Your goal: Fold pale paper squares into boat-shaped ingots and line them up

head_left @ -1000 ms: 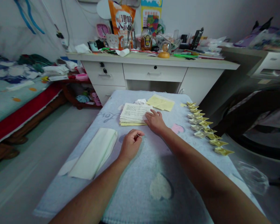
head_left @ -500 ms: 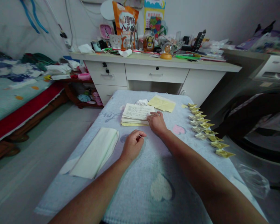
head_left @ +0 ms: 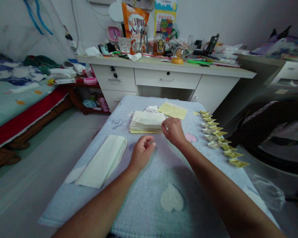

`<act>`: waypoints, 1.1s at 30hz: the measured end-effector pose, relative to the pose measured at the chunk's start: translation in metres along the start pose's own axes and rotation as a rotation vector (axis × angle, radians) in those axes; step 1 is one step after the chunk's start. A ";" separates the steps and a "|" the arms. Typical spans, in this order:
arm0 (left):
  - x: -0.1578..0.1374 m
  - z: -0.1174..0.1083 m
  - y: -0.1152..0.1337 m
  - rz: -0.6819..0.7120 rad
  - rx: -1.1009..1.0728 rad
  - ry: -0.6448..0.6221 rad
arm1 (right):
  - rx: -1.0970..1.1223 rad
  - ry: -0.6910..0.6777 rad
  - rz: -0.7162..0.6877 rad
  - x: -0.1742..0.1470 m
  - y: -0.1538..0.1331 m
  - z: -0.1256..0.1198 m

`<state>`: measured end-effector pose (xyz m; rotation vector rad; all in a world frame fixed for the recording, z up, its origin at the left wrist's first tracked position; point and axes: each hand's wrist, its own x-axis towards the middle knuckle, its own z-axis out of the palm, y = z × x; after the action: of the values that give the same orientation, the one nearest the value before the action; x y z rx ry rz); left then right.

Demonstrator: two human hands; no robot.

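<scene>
At the right edge of a stack of written paper sheets (head_left: 146,124), my right hand (head_left: 174,131) has its fingers pinched on the corner of the top sheet (head_left: 147,116), which bows up slightly. My left hand (head_left: 142,151) hovers over the blue cloth just in front of the stack. Its fingers are loosely curled, with a gap to the thumb, and nothing shows in it. To its left lies a folded pale sheet (head_left: 103,162). Behind the stack are a yellow paper (head_left: 173,110) and a crumpled white tissue (head_left: 151,108).
Several folded paper boats (head_left: 220,133) form rows along the right side of the cloth-covered table (head_left: 149,205). Beyond stands a white desk (head_left: 166,77) crowded with a jar, a snack bag and other items. A bed is at left, a washing machine at right.
My right hand has shifted slightly right and lifted, and the top sheet bends up with it. My left hand's fingers have opened a little.
</scene>
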<state>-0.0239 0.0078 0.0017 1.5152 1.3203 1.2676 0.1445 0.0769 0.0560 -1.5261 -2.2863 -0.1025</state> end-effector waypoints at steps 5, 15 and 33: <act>0.001 0.003 0.002 -0.176 -0.389 0.060 | -0.074 0.000 -0.164 -0.046 -0.014 -0.017; 0.006 0.007 -0.008 -0.243 -0.482 0.123 | 0.341 -0.055 -0.174 -0.096 -0.001 -0.012; 0.003 0.004 0.001 -0.149 -0.367 -0.078 | 0.996 -0.141 0.225 -0.097 0.033 0.003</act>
<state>-0.0196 0.0105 0.0019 1.1754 1.0600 1.2614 0.2060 0.0065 0.0131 -1.2053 -1.7423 1.0589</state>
